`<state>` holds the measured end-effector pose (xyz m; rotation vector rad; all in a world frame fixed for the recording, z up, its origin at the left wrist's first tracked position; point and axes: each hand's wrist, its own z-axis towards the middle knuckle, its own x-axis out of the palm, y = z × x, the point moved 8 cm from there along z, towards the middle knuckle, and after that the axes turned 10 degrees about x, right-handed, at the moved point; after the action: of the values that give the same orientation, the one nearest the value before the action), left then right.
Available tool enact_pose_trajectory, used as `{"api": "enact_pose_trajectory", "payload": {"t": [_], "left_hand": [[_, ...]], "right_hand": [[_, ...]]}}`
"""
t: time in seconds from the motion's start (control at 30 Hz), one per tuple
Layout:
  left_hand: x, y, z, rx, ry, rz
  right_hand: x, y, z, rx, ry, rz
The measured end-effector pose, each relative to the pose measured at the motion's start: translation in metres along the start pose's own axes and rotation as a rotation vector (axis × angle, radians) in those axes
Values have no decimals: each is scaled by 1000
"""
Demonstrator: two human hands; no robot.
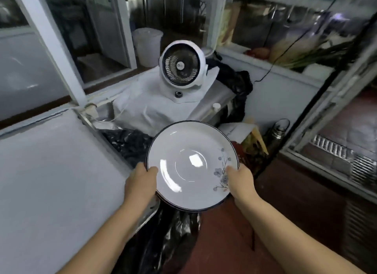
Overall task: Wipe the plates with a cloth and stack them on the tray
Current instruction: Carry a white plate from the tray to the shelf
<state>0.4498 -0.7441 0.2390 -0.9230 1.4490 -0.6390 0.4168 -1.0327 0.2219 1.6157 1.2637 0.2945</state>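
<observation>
We hold the plate up in the air over the floor, our left hand and right hand gripping its edges. It looks shiny, so it could slip, fall and break.

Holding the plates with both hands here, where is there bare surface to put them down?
Both hands, left hand and right hand, grip the plates. The white flat top on the left, bordered by the window frame and black plastic, is bare. Ahead it is crowded: fan on white cloth.
</observation>
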Motion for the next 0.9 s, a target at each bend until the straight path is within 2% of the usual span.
{"api": "enact_pose_trajectory", "payload": {"t": [0.13, 0.4, 0.53, 0.7, 0.9], "left_hand": [[76, -42, -79, 94, 128, -42], [240, -124, -255, 317, 451, 96], [316, -170, -349, 468, 647, 137], [396, -217, -466, 650, 858, 214], [480, -253, -602, 822, 1097, 258]], "right_hand": [[-120, -66, -24, 49, -124, 55], [-364, -217, -115, 192, -436, 145], [-464, -289, -178, 247, -594, 233], [-560, -380, -261, 390, -819, 352], [-636, -472, -351, 512, -1070, 485]]}}
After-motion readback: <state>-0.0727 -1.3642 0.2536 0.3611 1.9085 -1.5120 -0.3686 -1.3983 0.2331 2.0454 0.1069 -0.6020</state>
